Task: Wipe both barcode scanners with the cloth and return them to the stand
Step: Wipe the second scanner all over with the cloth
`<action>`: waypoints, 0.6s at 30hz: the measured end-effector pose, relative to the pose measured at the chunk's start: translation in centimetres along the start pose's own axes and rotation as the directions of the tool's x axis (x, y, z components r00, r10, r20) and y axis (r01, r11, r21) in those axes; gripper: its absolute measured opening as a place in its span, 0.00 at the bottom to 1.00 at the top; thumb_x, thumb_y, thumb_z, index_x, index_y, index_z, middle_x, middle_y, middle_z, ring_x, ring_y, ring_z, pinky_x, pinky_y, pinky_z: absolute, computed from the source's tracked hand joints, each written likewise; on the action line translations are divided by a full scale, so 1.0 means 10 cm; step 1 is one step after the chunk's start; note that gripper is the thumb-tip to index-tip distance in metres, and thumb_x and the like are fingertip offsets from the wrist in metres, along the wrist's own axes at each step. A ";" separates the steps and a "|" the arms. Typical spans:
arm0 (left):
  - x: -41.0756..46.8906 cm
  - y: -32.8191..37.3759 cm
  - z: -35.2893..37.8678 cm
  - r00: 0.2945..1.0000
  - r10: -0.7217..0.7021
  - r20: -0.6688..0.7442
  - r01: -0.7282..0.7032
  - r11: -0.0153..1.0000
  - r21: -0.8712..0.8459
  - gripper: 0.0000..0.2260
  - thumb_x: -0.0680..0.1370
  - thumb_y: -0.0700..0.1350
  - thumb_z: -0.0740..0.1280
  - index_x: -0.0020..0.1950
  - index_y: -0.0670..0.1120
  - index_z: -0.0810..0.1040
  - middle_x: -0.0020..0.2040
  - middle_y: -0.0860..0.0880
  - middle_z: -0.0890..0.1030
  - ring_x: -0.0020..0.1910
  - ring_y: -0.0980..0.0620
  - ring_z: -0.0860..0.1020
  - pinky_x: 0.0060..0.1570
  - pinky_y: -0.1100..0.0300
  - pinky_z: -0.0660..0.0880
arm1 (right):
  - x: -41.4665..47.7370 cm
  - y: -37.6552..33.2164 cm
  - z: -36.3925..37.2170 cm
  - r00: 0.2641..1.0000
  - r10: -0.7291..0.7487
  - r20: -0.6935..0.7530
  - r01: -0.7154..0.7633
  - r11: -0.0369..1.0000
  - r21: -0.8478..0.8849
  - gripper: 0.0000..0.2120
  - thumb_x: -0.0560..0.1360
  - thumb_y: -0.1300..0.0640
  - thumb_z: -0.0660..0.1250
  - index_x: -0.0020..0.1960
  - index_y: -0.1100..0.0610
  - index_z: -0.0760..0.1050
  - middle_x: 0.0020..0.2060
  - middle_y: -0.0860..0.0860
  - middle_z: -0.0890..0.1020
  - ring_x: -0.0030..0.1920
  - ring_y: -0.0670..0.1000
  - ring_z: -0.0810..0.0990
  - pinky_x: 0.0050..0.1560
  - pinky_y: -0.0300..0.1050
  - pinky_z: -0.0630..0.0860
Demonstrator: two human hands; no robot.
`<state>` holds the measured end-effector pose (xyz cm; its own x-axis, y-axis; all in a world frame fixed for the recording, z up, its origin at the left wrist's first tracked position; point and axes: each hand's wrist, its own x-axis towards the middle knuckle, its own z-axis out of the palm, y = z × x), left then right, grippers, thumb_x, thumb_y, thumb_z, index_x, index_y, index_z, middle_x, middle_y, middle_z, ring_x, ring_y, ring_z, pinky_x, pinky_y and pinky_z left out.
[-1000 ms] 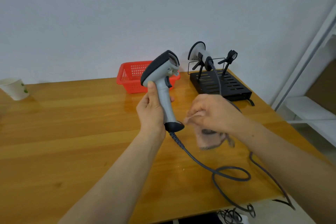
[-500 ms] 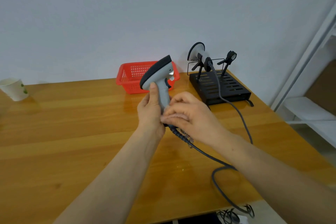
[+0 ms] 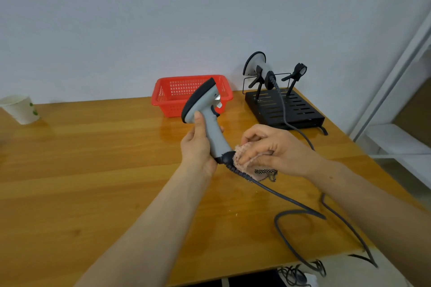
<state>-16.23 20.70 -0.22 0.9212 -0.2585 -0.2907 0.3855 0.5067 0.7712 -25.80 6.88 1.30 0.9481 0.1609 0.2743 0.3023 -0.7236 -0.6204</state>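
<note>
**Q:** Why does the cable point(image 3: 293, 212) lie in a loose loop near the front edge of the table point(image 3: 93, 158)?
**A:** The loop provides slack. The scanner point(image 3: 205, 112) can be lifted and turned without strain on the cord.

**Q:** How is the scanner held?
**A:** The left hand point(image 3: 197, 147) grips the grey handle, thumb along its side. The head points up and tilts left. The unit is clear of the table, above its middle. This grip exposes the dark base of the handle, where the cable enters.

**Q:** What does the cloth point(image 3: 245, 161) do?
**A:** The right hand point(image 3: 275, 149) pinches the pink cloth, bunched under curled fingers, and presses it against that base. The lower handle appears to be the area being wiped. Whether the head has been wiped cannot be told.

**Q:** Where does the unit go afterwards?
**A:** To the black stand point(image 3: 286, 109) at the far right corner. Its right cradle point(image 3: 298, 72) is free. The second scanner point(image 3: 255, 66) sits in the left cradle, so only one position is available.
</note>
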 end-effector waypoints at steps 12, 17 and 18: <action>0.08 0.01 -0.12 1.000 0.003 -0.002 -0.003 0.998 -0.059 0.17 0.77 0.55 0.64 0.52 0.41 0.77 0.40 0.46 0.83 0.37 0.53 0.81 0.40 0.55 0.80 | 0.10 -0.10 0.02 0.996 0.082 -0.040 -0.085 0.992 -0.089 0.12 0.69 0.62 0.73 0.43 0.44 0.83 0.50 0.40 0.74 0.52 0.40 0.73 0.51 0.36 0.73; 0.07 0.04 -0.13 1.000 0.017 0.026 -0.015 0.998 -0.057 0.16 0.78 0.54 0.63 0.55 0.42 0.76 0.43 0.46 0.82 0.39 0.53 0.81 0.41 0.55 0.80 | 0.11 -0.06 0.06 0.993 0.115 -0.008 -0.115 0.992 -0.059 0.10 0.69 0.62 0.73 0.43 0.47 0.84 0.48 0.41 0.75 0.50 0.41 0.74 0.50 0.38 0.72; 0.06 0.04 -0.13 0.999 0.024 0.030 -0.022 0.998 -0.059 0.16 0.78 0.54 0.62 0.55 0.42 0.76 0.45 0.46 0.82 0.40 0.53 0.81 0.44 0.54 0.79 | 0.12 -0.05 0.05 0.990 0.144 -0.001 -0.144 0.987 -0.070 0.10 0.69 0.62 0.73 0.43 0.47 0.84 0.47 0.41 0.75 0.50 0.41 0.75 0.51 0.39 0.72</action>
<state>-15.49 21.81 -0.87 0.9282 -0.2711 -0.2549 0.3675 0.5603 0.7423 -24.77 7.71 1.58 0.9816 0.0546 0.1829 0.1555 -0.7842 -0.6006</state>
